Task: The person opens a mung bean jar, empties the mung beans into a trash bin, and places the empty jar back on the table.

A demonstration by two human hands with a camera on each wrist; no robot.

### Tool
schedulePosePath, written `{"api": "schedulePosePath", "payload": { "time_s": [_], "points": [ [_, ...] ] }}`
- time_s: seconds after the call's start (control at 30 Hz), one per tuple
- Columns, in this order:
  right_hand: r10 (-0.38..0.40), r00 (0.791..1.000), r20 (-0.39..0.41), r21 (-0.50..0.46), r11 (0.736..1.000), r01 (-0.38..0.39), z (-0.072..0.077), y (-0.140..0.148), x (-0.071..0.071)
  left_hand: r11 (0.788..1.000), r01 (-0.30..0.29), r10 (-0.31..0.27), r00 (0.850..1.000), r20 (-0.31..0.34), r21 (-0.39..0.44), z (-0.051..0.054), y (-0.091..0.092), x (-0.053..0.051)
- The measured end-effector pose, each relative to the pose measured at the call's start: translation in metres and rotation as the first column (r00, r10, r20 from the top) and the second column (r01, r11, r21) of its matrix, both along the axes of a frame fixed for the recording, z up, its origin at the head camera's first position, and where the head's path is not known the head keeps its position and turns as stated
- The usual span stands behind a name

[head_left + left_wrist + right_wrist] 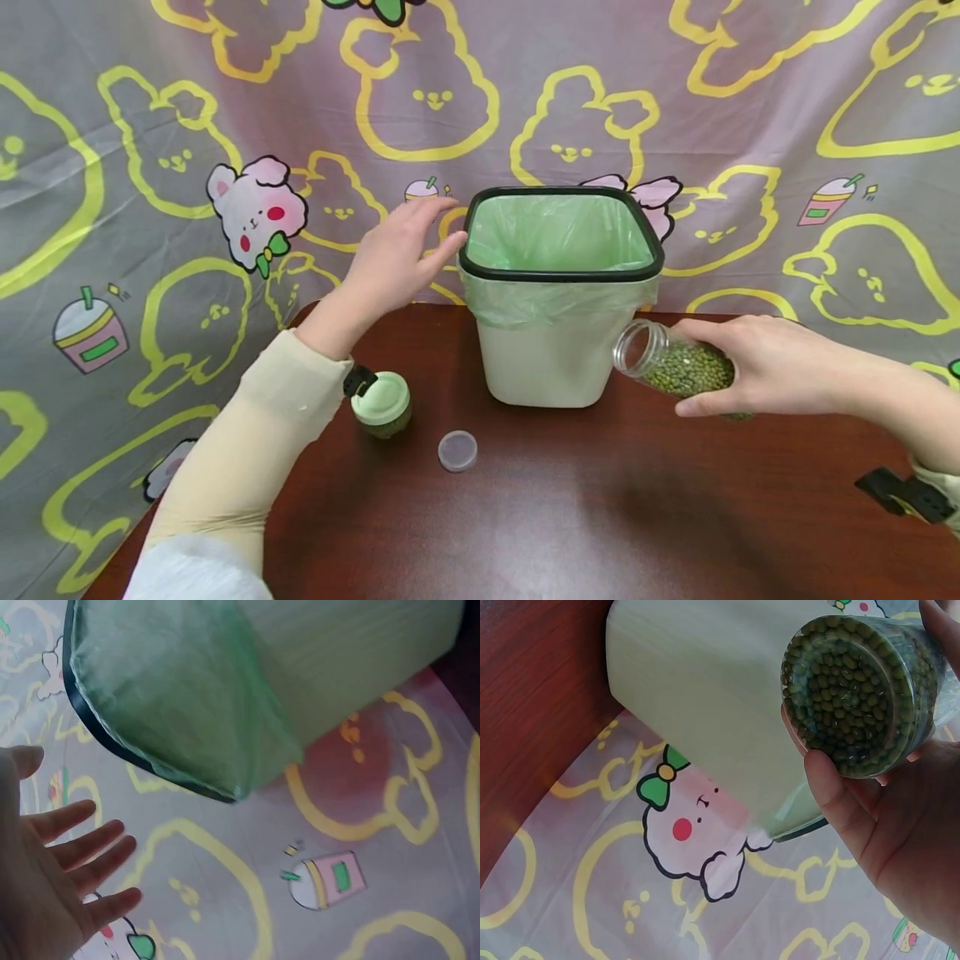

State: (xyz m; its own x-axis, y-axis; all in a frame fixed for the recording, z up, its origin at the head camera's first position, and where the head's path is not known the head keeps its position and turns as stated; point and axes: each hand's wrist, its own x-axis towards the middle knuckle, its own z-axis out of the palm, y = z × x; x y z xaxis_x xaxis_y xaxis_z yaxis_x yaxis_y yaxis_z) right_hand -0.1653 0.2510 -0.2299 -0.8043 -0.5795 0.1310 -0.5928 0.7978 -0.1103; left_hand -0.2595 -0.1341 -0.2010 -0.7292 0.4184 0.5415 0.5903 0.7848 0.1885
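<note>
My right hand (780,367) grips a clear jar of green beans (686,367), to the right of the bin. The jar is tipped on its side, its uncovered mouth facing left toward the bin's outer wall. In the right wrist view, beans (847,697) show through the jar's base, with fingers and thumb around it. My left hand (397,254) is raised by the left rim of the white bin (551,358), fingers extended and holding nothing. The left wrist view shows this hand (67,877) apart from the bin's green liner (172,697).
A small jar with a pale green lid (381,398) stands on the brown table (570,517), near my left wrist. Right of it lies a round translucent lid (457,451). A patterned curtain (315,108) hangs directly behind the bin.
</note>
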Motion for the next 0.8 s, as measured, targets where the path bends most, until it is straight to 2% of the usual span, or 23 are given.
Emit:
{"api": "schedulePosePath", "payload": {
  "time_s": [0.17,0.37,0.5,0.63,0.8],
  "points": [
    [0.012,1.0,-0.013,-0.002,1.0,-0.012,0.0,-0.001,-0.001,0.987,-0.023,0.039,0.995,0.095,-0.161,0.006,0.022,-0.004],
    [0.023,1.0,-0.009,-0.009,1.0,-0.023,-0.001,-0.002,-0.001,0.957,-0.03,0.071,0.989,0.132,-0.287,0.002,0.04,-0.01],
    [0.02,1.0,-0.003,-0.009,1.0,-0.02,-0.002,-0.002,-0.001,0.945,-0.034,0.092,0.982,0.164,-0.324,-0.002,0.046,-0.012],
    [0.01,1.0,-0.002,-0.002,1.0,-0.01,-0.002,-0.002,-0.001,0.944,-0.043,0.118,0.97,0.213,-0.327,-0.005,0.048,-0.014],
    [0.007,1.0,-0.02,-0.005,1.0,-0.007,-0.003,-0.001,-0.002,0.941,-0.054,0.127,0.972,0.2,-0.335,-0.009,0.047,-0.015]
  ]
}}
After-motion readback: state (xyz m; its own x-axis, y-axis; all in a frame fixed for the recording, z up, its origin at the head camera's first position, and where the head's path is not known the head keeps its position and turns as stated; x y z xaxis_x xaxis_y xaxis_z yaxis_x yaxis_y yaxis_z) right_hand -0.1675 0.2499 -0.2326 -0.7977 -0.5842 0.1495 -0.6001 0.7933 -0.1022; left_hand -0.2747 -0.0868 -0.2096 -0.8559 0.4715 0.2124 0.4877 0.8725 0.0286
